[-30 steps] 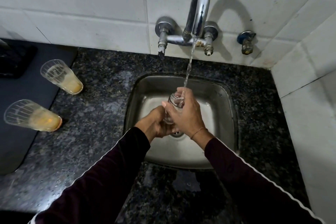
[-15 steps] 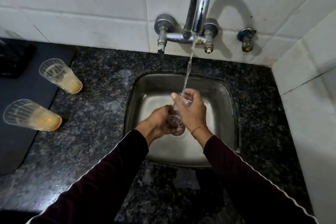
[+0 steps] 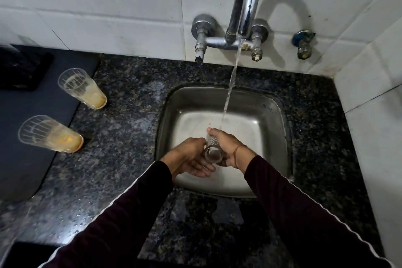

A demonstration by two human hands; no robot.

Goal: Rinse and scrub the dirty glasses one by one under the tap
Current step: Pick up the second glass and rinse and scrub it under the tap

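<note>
A clear ribbed glass (image 3: 212, 152) is held over the steel sink (image 3: 276, 128), tipped so that its base faces me. My right hand (image 3: 228, 148) wraps around its side. My left hand (image 3: 191, 158) rests against its left side and base with the palm up. Water runs from the chrome tap (image 3: 247, 2) and falls onto my right hand's fingers and the glass's far end. Two dirty glasses with yellow-orange residue stand on the counter at the left, a farther glass (image 3: 83, 89) and a nearer glass (image 3: 51, 134).
The sink is set in a wet black granite counter (image 3: 121, 159). A dark mat (image 3: 28, 137) lies at the far left with a black object (image 3: 21, 69) at its back. White tiled walls close the back and right. A small angle valve (image 3: 303, 43) sticks out right of the tap.
The glass has been tilted from mouth-up under the stream to base towards me and lowered a little. My left hand has opened out under it.
</note>
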